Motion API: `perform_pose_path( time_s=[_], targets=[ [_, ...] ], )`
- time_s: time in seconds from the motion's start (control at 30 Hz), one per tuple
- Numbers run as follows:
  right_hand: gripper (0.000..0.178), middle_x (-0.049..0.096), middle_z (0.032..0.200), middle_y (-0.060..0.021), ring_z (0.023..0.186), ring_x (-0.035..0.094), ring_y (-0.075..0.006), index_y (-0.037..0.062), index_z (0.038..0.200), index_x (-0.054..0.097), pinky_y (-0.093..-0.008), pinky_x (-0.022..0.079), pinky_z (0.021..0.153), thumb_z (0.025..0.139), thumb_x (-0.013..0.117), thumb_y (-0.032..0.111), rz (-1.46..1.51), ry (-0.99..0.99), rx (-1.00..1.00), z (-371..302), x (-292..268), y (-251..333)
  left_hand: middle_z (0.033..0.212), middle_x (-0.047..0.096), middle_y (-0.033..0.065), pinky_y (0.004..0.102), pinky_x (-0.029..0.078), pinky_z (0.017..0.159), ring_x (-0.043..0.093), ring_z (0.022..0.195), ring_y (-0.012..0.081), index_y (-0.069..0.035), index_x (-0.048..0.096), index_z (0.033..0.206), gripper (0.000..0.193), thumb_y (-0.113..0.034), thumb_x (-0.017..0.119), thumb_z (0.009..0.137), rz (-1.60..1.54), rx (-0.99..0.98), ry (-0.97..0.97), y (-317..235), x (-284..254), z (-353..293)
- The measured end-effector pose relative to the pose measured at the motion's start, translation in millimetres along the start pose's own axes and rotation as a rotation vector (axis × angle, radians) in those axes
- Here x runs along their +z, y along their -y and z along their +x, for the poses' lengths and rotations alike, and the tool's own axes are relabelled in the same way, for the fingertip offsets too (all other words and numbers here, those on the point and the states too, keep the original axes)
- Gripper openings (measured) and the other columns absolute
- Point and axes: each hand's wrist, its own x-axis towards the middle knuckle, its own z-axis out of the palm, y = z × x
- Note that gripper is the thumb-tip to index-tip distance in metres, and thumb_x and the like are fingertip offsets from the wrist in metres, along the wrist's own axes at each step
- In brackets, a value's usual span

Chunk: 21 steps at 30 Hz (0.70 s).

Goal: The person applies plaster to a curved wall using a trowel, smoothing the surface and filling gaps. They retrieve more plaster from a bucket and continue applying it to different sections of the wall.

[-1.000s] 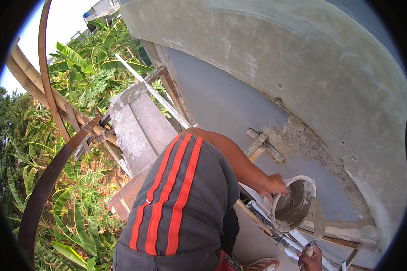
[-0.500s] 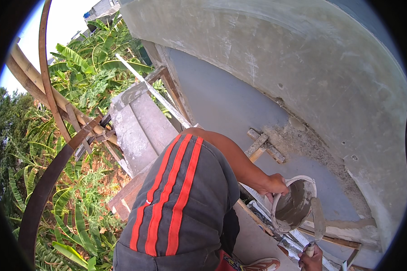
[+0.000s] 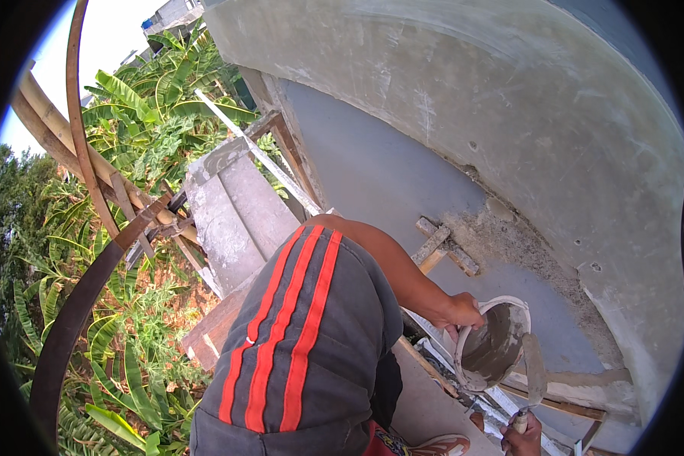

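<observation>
My left hand (image 3: 462,311) is closed on the near-left rim of a round bucket (image 3: 529,313), which is tilted so that its mouth faces me. Wet grey mortar (image 3: 498,348) coats the inside and bottom of the bucket. At the lower edge, my right hand (image 3: 521,438) grips the handle of a trowel (image 3: 535,366). The mortar-smeared blade points up and lies against or just beside the bucket's right rim; I cannot tell whether they touch. My left arm reaches past dark grey clothing with red stripes (image 3: 289,334).
A curved, plastered concrete wall (image 3: 501,114) rises on the right above a smooth grey surface (image 3: 380,167). Short wooden pieces (image 3: 448,247) jut out beside the bucket. Planks (image 3: 235,213), a white pole (image 3: 258,152) and bamboo (image 3: 76,144) stand left, over banana plants (image 3: 137,395) below.
</observation>
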Motion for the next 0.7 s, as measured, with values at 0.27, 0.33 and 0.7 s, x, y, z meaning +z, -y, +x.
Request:
perform_pose_path(
  time_s=[0.27,0.33,0.7],
  targets=[
    [0.026,0.059,0.064,-0.0054,0.045,0.059,-0.0159,0.005,0.093,0.055,-0.032,0.047,0.042,0.083,0.074,-0.009,0.202,-0.076,-0.045,9,5,-29,0.11,0.065,0.0162,0.05,0.071,0.084,0.075,0.103,0.0328,0.005,0.062,0.117,0.032,-0.009,0.072,0.09,0.078,-0.022,0.025,-17,6,0],
    [0.022,0.063,0.069,-0.0032,0.053,0.06,-0.0112,0.0041,0.097,0.062,-0.0294,0.047,0.05,0.088,0.081,0.001,0.189,-0.013,-0.025,6,-1,-15,0.111,0.064,0.0153,0.0488,0.07,0.087,0.074,0.105,0.0331,0.005,0.061,0.119,0.032,-0.01,0.071,0.092,0.063,-0.016,-0.014,-21,1,-7],
    [0.025,0.059,0.064,0.002,0.058,0.058,-0.0076,0.0066,0.104,0.067,-0.0286,0.044,0.055,0.096,0.08,0.026,0.051,0.028,-0.008,-7,-11,-11,0.129,0.065,0.0229,0.0476,0.064,0.102,0.076,0.11,0.0375,0.004,0.051,0.137,0.042,-0.011,0.065,0.1,-0.033,-0.099,0.024,-26,5,-17]
  ],
)
